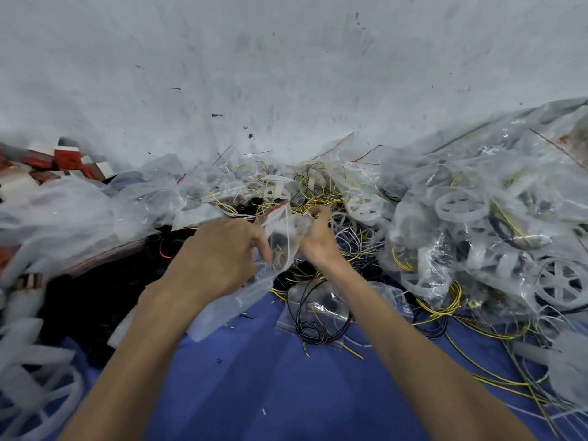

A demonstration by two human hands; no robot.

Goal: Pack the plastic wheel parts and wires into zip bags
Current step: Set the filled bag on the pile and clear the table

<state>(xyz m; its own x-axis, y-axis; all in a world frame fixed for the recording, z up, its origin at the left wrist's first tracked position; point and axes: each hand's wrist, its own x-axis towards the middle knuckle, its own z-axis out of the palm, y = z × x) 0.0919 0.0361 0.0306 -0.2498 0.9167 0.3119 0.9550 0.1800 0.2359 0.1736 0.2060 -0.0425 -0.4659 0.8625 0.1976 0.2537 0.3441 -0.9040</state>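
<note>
A small clear zip bag [281, 246] with a red strip at its mouth hangs between my two hands at the frame's centre. My left hand [219, 253] grips its left side with curled fingers. My right hand [318, 237] pinches its right edge near the top. Dark parts and thin wire show faintly inside the bag. White translucent plastic wheels [364, 206] and yellow wires [318, 189] lie heaped just beyond my hands. A coil of black wire [313, 329] lies on the blue cloth below my right wrist.
Filled clear bags of wheels [477, 224] pile up at the right. Large plastic sacks [79, 211] and red-and-white boxes [66, 157] sit at the left, black parts [95, 297] beneath them. Blue cloth [270, 393] covers the near surface. A marked white wall [286, 74] stands behind.
</note>
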